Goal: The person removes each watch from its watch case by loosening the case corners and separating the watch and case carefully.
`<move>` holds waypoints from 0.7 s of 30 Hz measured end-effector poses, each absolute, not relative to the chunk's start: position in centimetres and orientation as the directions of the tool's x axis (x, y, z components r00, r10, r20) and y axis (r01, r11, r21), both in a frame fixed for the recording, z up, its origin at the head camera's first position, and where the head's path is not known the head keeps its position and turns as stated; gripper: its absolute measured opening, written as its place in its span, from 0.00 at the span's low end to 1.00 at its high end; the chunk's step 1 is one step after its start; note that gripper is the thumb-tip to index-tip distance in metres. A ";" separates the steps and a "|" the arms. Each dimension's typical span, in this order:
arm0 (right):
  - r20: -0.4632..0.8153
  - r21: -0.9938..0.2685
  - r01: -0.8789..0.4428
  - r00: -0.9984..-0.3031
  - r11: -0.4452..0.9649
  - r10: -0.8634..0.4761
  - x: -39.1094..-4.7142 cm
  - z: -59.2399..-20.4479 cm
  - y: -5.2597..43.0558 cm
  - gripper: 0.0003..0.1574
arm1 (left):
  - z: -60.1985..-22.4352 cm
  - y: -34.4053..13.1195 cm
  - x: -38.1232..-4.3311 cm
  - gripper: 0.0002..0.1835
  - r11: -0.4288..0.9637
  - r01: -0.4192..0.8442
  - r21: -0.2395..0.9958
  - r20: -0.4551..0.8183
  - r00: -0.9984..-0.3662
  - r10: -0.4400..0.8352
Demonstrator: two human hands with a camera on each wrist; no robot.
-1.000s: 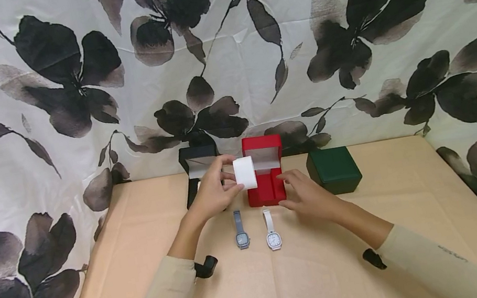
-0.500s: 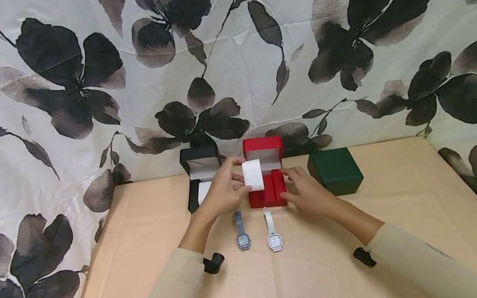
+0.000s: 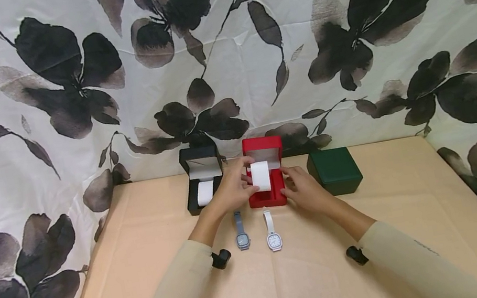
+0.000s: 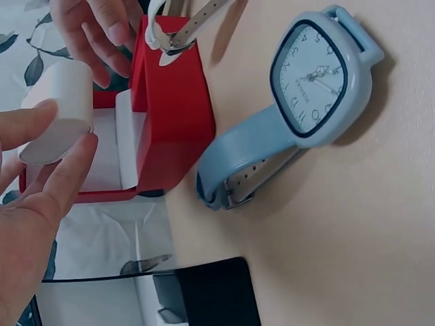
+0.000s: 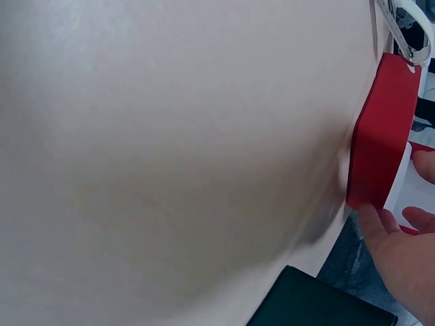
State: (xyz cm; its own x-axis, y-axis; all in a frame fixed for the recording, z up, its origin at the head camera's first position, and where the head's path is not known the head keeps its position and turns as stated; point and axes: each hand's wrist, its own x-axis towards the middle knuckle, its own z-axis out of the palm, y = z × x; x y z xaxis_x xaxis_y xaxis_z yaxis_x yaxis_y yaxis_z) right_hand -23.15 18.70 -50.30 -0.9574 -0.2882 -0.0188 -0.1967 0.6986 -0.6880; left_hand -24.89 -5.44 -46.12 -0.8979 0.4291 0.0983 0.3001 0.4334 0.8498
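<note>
My left hand (image 3: 232, 188) pinches a white watch cushion (image 3: 260, 176) between thumb and fingers. It is just over the base of an open red watch box (image 3: 276, 180); in the left wrist view, the cushion (image 4: 64, 102) is tilted above the box opening. My right hand (image 3: 305, 188) is at the box's right side. In the right wrist view, a fingertip of this hand (image 5: 408, 261) touches the corner of the red box (image 5: 384, 136). Before the boxes lie a blue-grey watch (image 3: 241, 236) and a white watch (image 3: 273, 236), straps pointing away.
Left of the red box stands an open black watch box (image 3: 192, 200) with a white cushion (image 3: 205, 193) inside. A closed green box (image 3: 334, 172) is to the right. The tan tabletop (image 3: 292, 288) ends at a floral cloth (image 3: 245, 78) behind.
My left hand has carried the white cushion rightward and slightly down, from the red box's left edge to over its base. The black box's cushion has come into sight. My right hand has stayed beside the red box.
</note>
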 end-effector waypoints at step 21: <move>-0.020 -0.722 -0.163 -0.966 0.672 -0.256 -23.5 -51.7 18.5 0.36 | -47.8 -4.0 -26.0 0.34 0.519 0.286 0.805 0.022 -0.889 0.457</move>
State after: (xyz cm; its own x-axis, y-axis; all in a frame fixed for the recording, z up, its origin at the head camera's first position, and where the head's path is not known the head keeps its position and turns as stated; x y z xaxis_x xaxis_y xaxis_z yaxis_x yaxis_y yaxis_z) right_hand -23.54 18.52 -51.68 -0.9664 -0.2564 -0.0198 -0.1634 0.6718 -0.7225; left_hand -26.03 -3.99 -47.83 -0.8894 0.4567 0.0219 0.2864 0.5191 0.8053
